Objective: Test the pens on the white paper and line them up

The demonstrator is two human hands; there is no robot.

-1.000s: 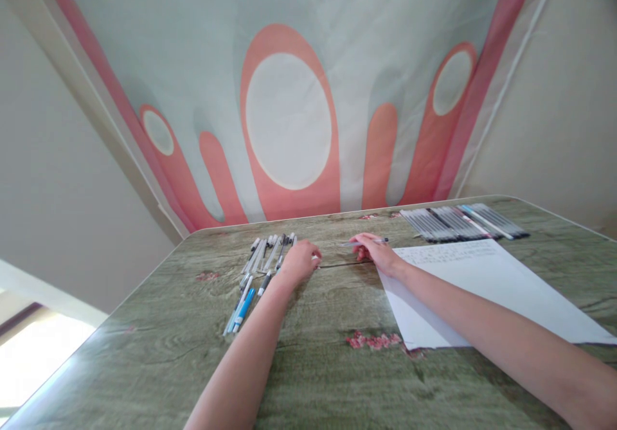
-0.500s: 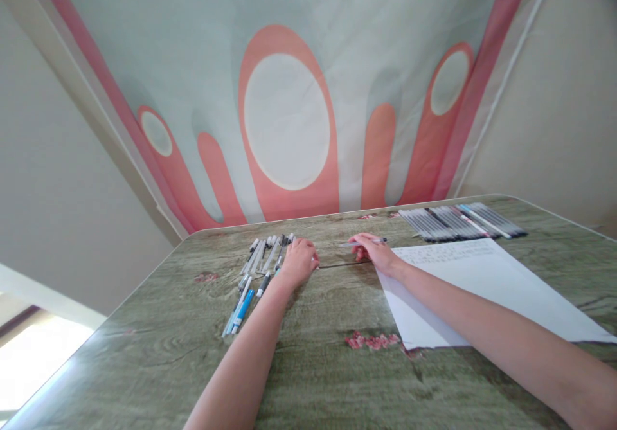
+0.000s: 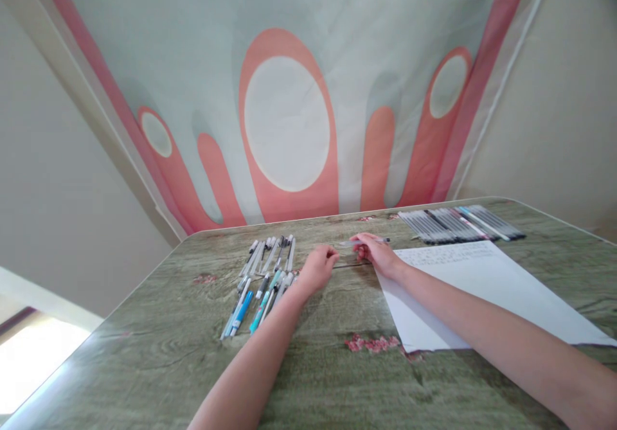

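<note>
One dark-ended pen point(image 3: 384, 240) gripped in right hand point(image 3: 375, 252); cannot tell left hand's grip point(image 3: 322, 267); wood-grain worktop point(image 3: 159, 359) before pink-and-grey wall hanging point(image 3: 289, 205).

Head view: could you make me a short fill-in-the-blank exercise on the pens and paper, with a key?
1. The hand holding a slim pen is the person's ____ one.
2. The sheet of paper is ____ in colour.
3. The loose pens lie to the ____ of the paper.
4. The neat row of pens lies beyond the paper's ____ edge.

Missing words: right; white; left; far.
</note>
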